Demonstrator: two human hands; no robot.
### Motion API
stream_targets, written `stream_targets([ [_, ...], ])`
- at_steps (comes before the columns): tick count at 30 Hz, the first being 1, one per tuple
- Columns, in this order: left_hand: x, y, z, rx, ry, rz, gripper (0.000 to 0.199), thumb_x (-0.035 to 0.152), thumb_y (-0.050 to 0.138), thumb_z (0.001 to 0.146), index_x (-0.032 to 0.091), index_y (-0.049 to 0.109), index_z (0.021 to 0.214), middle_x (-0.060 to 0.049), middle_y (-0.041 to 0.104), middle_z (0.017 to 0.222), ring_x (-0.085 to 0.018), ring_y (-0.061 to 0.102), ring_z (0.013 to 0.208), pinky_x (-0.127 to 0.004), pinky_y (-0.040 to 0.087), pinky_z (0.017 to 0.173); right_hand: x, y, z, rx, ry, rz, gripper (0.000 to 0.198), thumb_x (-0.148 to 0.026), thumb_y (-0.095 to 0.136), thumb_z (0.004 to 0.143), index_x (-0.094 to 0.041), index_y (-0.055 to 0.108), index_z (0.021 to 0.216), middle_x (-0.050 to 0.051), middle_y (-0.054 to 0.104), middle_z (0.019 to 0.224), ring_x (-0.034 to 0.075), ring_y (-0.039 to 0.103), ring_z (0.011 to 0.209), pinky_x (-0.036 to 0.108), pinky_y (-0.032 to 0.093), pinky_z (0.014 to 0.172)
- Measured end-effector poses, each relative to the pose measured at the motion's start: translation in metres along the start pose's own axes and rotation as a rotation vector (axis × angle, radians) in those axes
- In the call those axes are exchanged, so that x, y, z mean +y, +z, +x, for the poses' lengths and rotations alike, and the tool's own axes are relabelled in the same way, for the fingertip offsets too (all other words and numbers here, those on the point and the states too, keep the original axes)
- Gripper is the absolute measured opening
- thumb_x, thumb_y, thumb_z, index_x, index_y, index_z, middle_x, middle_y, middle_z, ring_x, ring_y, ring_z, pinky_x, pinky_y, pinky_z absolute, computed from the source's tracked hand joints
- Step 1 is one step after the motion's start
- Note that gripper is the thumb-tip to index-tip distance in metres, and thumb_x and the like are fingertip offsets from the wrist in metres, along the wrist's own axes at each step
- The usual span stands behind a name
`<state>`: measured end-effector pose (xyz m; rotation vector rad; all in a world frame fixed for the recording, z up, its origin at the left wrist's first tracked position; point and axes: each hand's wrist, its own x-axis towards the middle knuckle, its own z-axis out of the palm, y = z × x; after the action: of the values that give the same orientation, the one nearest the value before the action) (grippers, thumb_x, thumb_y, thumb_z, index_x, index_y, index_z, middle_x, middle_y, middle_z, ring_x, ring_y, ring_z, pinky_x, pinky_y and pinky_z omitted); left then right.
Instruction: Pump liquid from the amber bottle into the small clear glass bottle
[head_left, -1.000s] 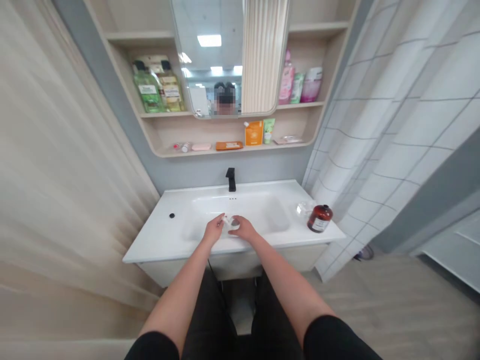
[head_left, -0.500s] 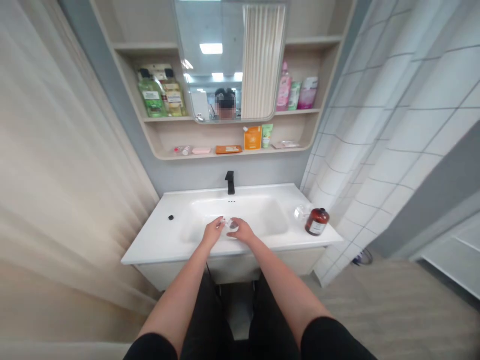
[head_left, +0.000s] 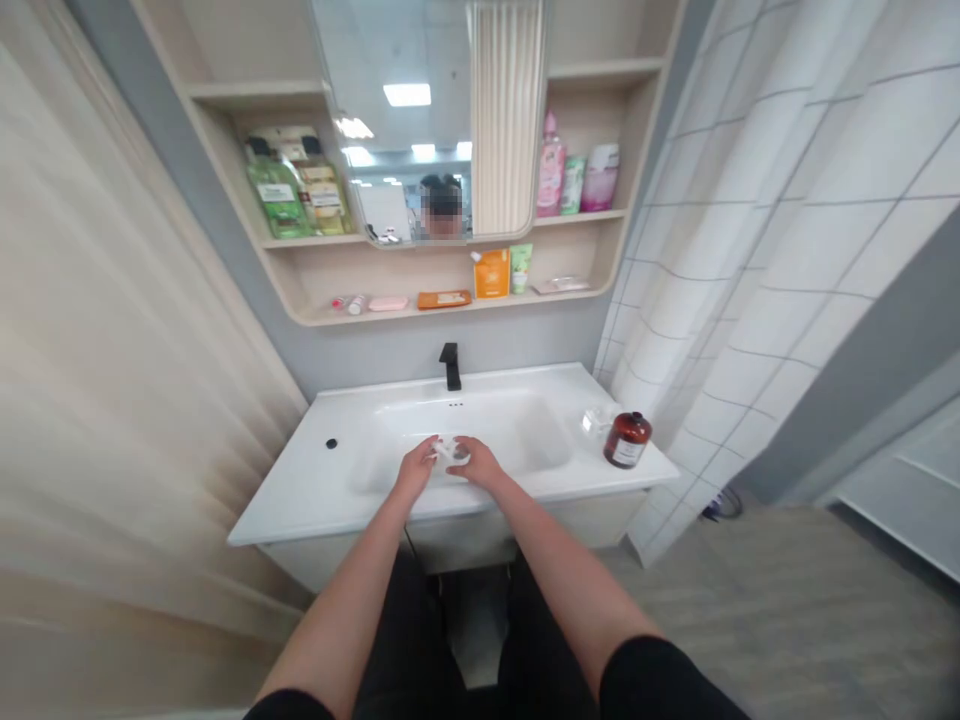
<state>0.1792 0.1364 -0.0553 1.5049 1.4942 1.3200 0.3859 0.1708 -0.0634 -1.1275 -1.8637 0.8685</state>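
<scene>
Over the front of the white sink basin (head_left: 517,430), my two hands are close together. My right hand (head_left: 477,462) curls around a small clear container (head_left: 457,456), gripping it from the right. Pinched in the fingers of my left hand (head_left: 415,468) is a small white piece (head_left: 437,449), which meets the container's left side. Both are too small and blurred to name more exactly. Beyond the hands stands a black faucet (head_left: 451,368).
A brown bottle (head_left: 628,440) and a clear object (head_left: 598,420) stand on the right counter. A small black round piece (head_left: 331,443) lies at the left. Above, a shelf (head_left: 300,318) holds bottles, tubes and an orange pouch (head_left: 492,274). Curtains hang on both sides.
The view has shifted slightly. More of the white piece shows between my hands, and it sits against the clear container. Both hands keep their holds over the basin.
</scene>
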Motion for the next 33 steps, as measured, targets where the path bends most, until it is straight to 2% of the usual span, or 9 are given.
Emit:
stream_targets([
  [4, -0.002, -0.001, 0.001, 0.029, 0.016, 0.034, 0.038, 0.033, 0.079, 0.09, 0.024, 0.082, 0.127, -0.011, 0.084, 0.128, -0.031, 0.079, 0.12, -0.054, 0.056, 0.12, 0.001, 0.0, 0.001, -0.022, -0.02, 0.011, 0.082, -0.03, 0.105, 0.063, -0.022, 0.073, 0.138, 0.009, 0.078, 0.115, 0.027, 0.074, 0.102, 0.045, 0.058, 0.101],
  [9, -0.006, -0.001, 0.004, -0.025, -0.003, -0.089, 0.045, 0.026, 0.077, 0.085, 0.022, 0.081, 0.13, -0.012, 0.081, 0.136, -0.032, 0.077, 0.127, -0.055, 0.054, 0.121, 0.002, -0.002, 0.003, -0.001, -0.007, 0.025, 0.081, -0.028, 0.106, 0.06, -0.021, 0.075, 0.135, 0.011, 0.077, 0.123, 0.029, 0.074, 0.108, 0.046, 0.058, 0.103],
  [13, -0.006, -0.001, 0.005, 0.011, 0.008, -0.001, 0.04, 0.032, 0.076, 0.088, 0.023, 0.082, 0.126, -0.011, 0.084, 0.129, -0.032, 0.077, 0.124, -0.056, 0.052, 0.122, 0.004, -0.002, 0.004, -0.008, -0.014, 0.054, 0.081, -0.029, 0.105, 0.06, -0.023, 0.075, 0.135, 0.009, 0.078, 0.118, 0.028, 0.074, 0.107, 0.046, 0.058, 0.103],
  [17, -0.002, -0.003, 0.004, -0.006, 0.021, -0.064, 0.041, 0.025, 0.076, 0.082, 0.024, 0.082, 0.123, -0.01, 0.082, 0.131, -0.031, 0.076, 0.126, -0.052, 0.052, 0.122, 0.006, 0.0, 0.006, -0.002, -0.007, 0.084, 0.08, -0.031, 0.104, 0.062, -0.022, 0.074, 0.137, 0.009, 0.077, 0.117, 0.026, 0.073, 0.101, 0.045, 0.059, 0.101],
  [22, 0.002, -0.003, 0.003, -0.002, 0.013, -0.063, 0.035, 0.031, 0.078, 0.082, 0.022, 0.084, 0.115, -0.012, 0.083, 0.122, -0.033, 0.077, 0.118, -0.057, 0.053, 0.119, 0.008, 0.001, 0.006, -0.01, -0.019, 0.097, 0.08, -0.03, 0.104, 0.061, -0.025, 0.075, 0.136, 0.007, 0.077, 0.113, 0.025, 0.072, 0.099, 0.045, 0.058, 0.1],
  [26, 0.002, -0.002, 0.003, -0.031, -0.011, -0.116, 0.045, 0.024, 0.077, 0.078, 0.022, 0.083, 0.122, -0.011, 0.081, 0.133, -0.031, 0.076, 0.121, -0.05, 0.059, 0.113, 0.009, 0.0, 0.004, 0.004, -0.021, 0.112, 0.078, -0.031, 0.103, 0.063, -0.025, 0.076, 0.136, 0.007, 0.077, 0.114, 0.026, 0.072, 0.102, 0.045, 0.058, 0.101],
  [29, 0.002, -0.001, 0.003, -0.034, -0.048, -0.126, 0.042, 0.029, 0.075, 0.083, 0.023, 0.083, 0.124, -0.011, 0.083, 0.127, -0.028, 0.079, 0.107, -0.047, 0.064, 0.103, 0.009, -0.001, 0.004, 0.001, -0.032, 0.112, 0.079, -0.031, 0.103, 0.063, -0.025, 0.076, 0.136, 0.007, 0.077, 0.114, 0.026, 0.072, 0.102, 0.045, 0.058, 0.101],
  [31, 0.003, -0.002, 0.002, -0.031, -0.051, -0.128, 0.04, 0.029, 0.077, 0.083, 0.023, 0.084, 0.122, -0.01, 0.084, 0.125, -0.026, 0.079, 0.103, -0.046, 0.064, 0.103, 0.009, 0.0, 0.004, -0.003, -0.029, 0.109, 0.079, -0.031, 0.103, 0.062, -0.025, 0.076, 0.136, 0.007, 0.077, 0.115, 0.026, 0.072, 0.103, 0.045, 0.058, 0.102],
  [33, 0.004, -0.002, 0.001, -0.031, -0.029, -0.132, 0.041, 0.026, 0.078, 0.081, 0.024, 0.083, 0.122, -0.01, 0.083, 0.128, -0.026, 0.078, 0.107, -0.046, 0.062, 0.106, 0.008, 0.0, 0.004, 0.0, -0.014, 0.114, 0.079, -0.03, 0.103, 0.062, -0.024, 0.075, 0.136, 0.008, 0.077, 0.116, 0.026, 0.073, 0.104, 0.045, 0.058, 0.103],
])
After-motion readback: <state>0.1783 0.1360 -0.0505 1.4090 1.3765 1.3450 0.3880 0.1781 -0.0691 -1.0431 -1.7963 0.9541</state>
